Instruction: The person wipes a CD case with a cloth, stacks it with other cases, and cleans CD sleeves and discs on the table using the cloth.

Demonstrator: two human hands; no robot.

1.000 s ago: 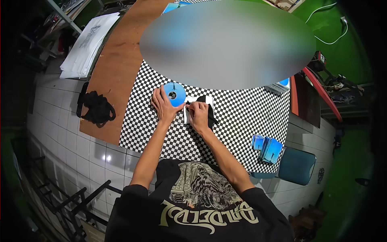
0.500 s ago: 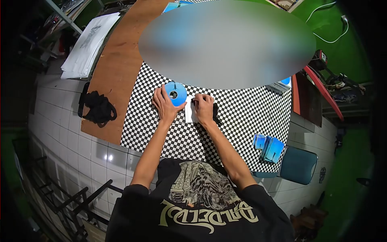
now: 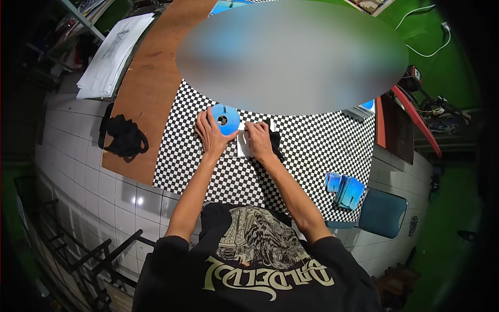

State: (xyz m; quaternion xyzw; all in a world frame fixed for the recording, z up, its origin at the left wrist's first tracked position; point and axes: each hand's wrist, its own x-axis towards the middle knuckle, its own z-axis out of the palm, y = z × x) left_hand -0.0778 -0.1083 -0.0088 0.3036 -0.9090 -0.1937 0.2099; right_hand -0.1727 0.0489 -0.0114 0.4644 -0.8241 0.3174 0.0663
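Note:
A blue printed disc [image 3: 232, 117] with a hole in its middle lies on the checkered cover. My left hand [image 3: 211, 136] grips its rim, fingers along the left edge and thumb at the lower right. Just right of the disc is a white, flat square piece [image 3: 243, 147], partly covered by my right hand [image 3: 258, 139]. The fingers of that hand are bent and closed. Black cloth [image 3: 275, 140] shows along its right side and appears bunched in the grip, though the palm side is hidden.
Blue-covered cases [image 3: 350, 193] are stacked at the table's right front corner. Another stack [image 3: 359, 111] stands farther back. A black cloth bundle [image 3: 126, 138] lies on the brown board [image 3: 140, 99] at left, near white papers [image 3: 112, 57]. A chair [image 3: 383, 213] stands at right. A blurred patch hides the far table.
My right hand has shifted slightly left over the white piece, and more of the black cloth shows at its right. My left hand stays on the disc. The whole view has moved slightly.

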